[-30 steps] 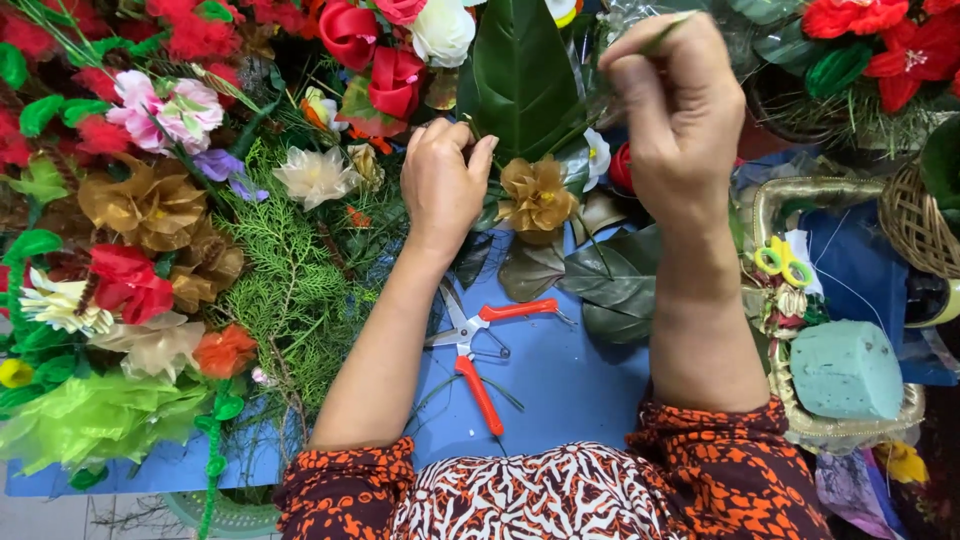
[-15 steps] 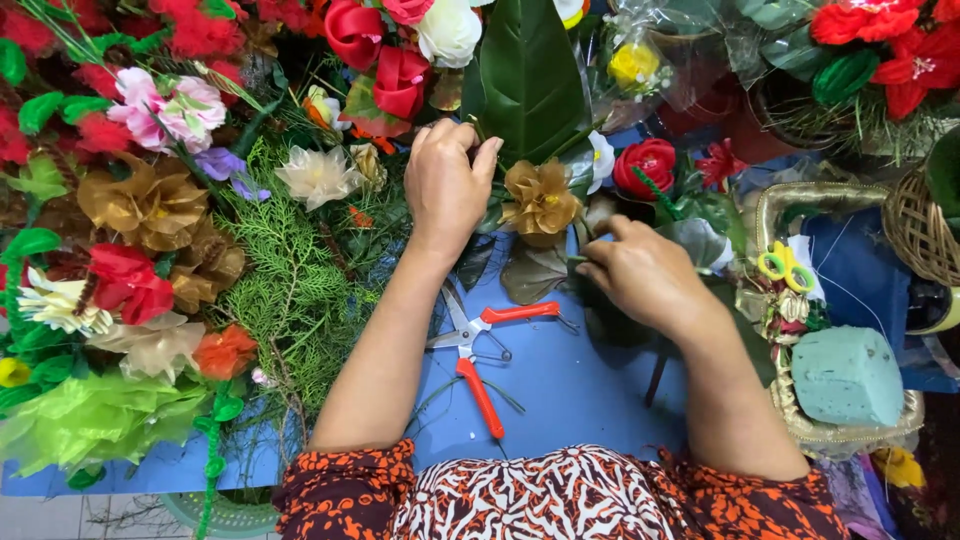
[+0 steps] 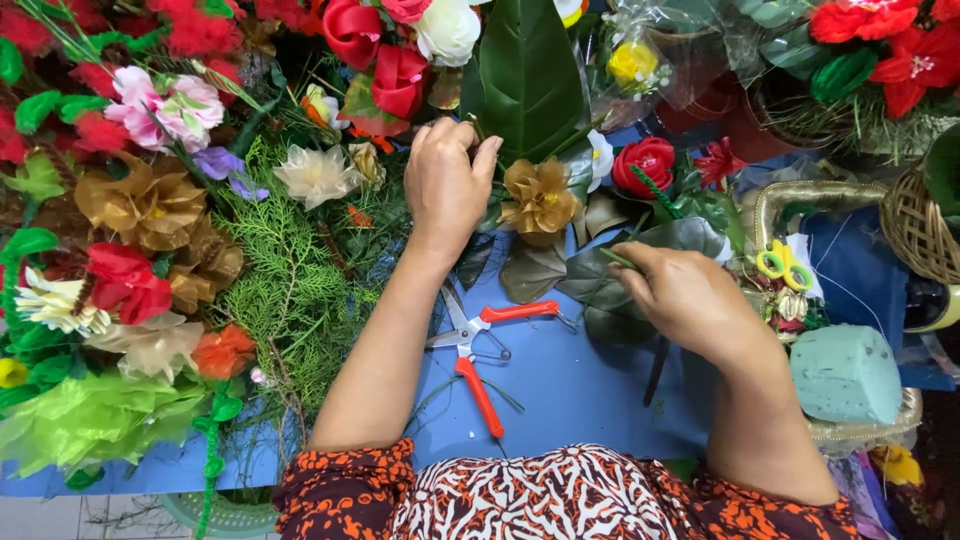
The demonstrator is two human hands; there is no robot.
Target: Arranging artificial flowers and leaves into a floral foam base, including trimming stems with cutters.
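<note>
My left hand [image 3: 447, 183] is closed around the stem at the base of a large dark green leaf [image 3: 528, 75] that stands upright among the flowers. My right hand [image 3: 683, 297] rests low over the blue table [image 3: 560, 385] and pinches a thin green stem [image 3: 617, 258] above a flat dark leaf [image 3: 640, 265]. A gold fabric flower [image 3: 540, 198] lies between the two hands. Orange-handled snips [image 3: 480, 345] lie open on the table below my left forearm.
Artificial flowers, ferns and green netting crowd the left side and the back. A red rose [image 3: 645, 163] lies behind my right hand. A green foam block [image 3: 845, 372] sits in a gold tray at the right, beside yellow-handled scissors [image 3: 780, 264] and a wicker basket [image 3: 915, 225].
My right hand came down from high beside the large leaf to the table and now pinches a green stem. My left hand stays at the leaf's base.
</note>
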